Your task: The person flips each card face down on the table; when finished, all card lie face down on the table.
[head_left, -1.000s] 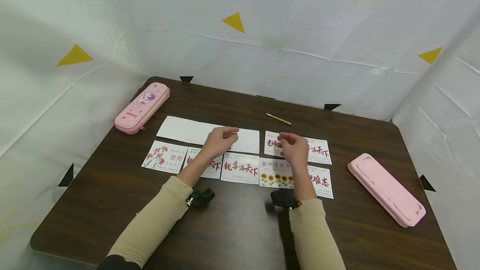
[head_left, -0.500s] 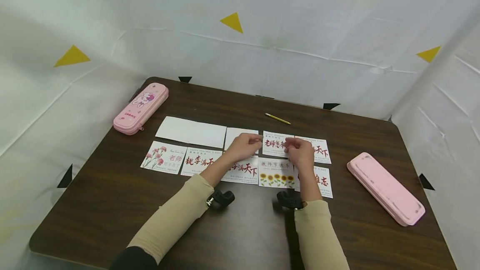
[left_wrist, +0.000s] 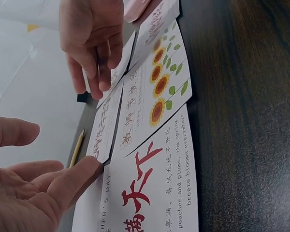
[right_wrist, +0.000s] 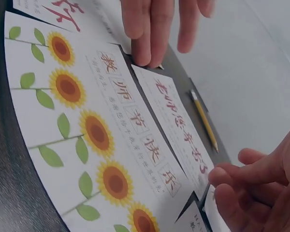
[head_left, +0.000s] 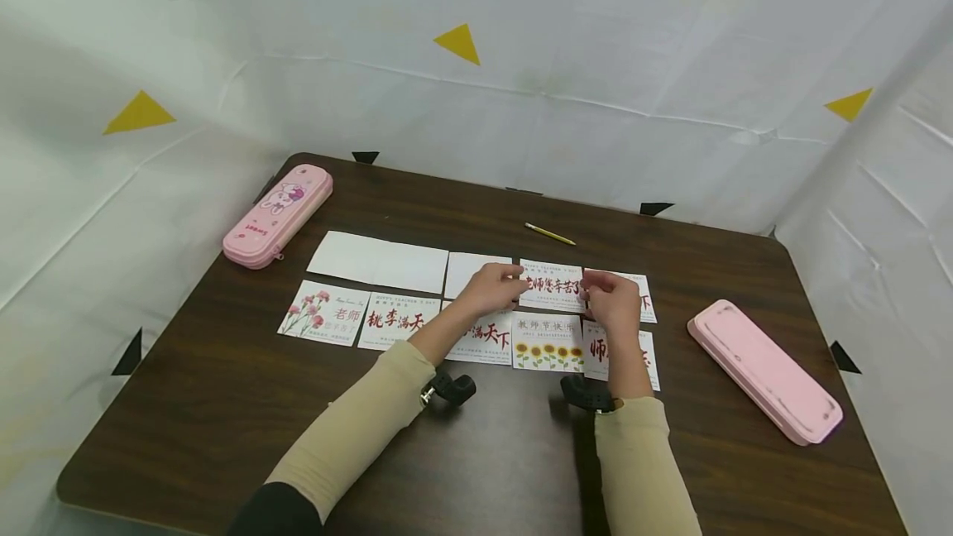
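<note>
In the head view my left hand has its fingertips at the left edge of a white card with red Chinese writing. My right hand is at that card's right edge, overlapping the card beside it. The left wrist view has the left thumb held apart from nearly straight fingers. Loosely bent right fingers show near the card's end in the right wrist view. Just in front lies a sunflower card, and a carnation card begins the front row.
Blank white cards lie at the back row's left. A yellow pencil lies behind the cards. Pink pencil cases stand at the table's left and right. White sheeting hangs behind the dark table.
My left hand has moved right, from over the blank cards to the red-lettered card's left edge. My right hand has shifted right, uncovering that card's writing.
</note>
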`<state>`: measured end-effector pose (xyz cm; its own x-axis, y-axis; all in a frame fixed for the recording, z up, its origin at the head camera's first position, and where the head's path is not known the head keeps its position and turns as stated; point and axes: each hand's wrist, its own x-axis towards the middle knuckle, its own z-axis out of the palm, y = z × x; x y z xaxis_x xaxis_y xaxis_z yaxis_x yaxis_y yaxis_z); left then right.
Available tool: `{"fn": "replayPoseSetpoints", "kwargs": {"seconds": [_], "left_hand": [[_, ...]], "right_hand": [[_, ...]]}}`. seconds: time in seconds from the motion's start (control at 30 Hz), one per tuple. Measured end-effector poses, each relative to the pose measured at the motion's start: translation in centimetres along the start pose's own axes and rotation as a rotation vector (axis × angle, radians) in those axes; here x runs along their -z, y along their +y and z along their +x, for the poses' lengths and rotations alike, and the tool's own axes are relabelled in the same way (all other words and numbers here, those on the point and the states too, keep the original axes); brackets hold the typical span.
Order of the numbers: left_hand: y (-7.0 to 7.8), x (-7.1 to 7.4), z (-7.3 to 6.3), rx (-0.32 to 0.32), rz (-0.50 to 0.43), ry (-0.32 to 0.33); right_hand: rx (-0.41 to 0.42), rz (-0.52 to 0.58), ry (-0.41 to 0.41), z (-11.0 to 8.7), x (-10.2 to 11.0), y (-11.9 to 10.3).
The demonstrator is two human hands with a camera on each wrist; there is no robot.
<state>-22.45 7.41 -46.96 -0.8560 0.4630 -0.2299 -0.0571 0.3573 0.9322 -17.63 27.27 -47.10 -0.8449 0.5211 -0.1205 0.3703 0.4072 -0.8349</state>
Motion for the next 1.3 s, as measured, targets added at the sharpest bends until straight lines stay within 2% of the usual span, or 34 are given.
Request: {"fn": "replayPoseSetpoints", "kwargs": {"seconds": [0.4, 0.57, 0.73, 0.87, 1.0, 1.1, 1.3], "left_hand": [[0.4, 0.2, -0.1, 0.030, 0.032, -0.021], [0.3, 0.1, 0.0, 0.028, 0.014, -0.011], [0.3, 0.0, 0.0, 0.033, -0.021, -0.009], [0.3, -0.1, 0.1, 0.037, -0.022, 0.001], [0.3, 0.0, 0.0, 0.036, -0.013, 0.003], [0.3, 0.0, -0.1, 0.036, -0.001, 0.004], [0.2, -0.1, 0.0, 0.037, -0.001, 0.008]], "right_hand": [[-0.046, -0.049, -0.022, 0.5, 0.7, 0.3], [-0.046, -0.057, -0.048, 0.6, 0.8, 0.4], [-0.047, -0.070, -0.031, 1.0, 0.6, 0.7], [-0.010, -0.110, -0.013, 3.3, -0.3, 3.4], [-0.014, -0.154, -0.001, 2.4, 0.1, 2.6], [-0.025, -0.183, -0.004, 0.2, 1.0, -0.1], [0.025, -0.247, 0.019, 0.1, 0.8, -0.2]]}}
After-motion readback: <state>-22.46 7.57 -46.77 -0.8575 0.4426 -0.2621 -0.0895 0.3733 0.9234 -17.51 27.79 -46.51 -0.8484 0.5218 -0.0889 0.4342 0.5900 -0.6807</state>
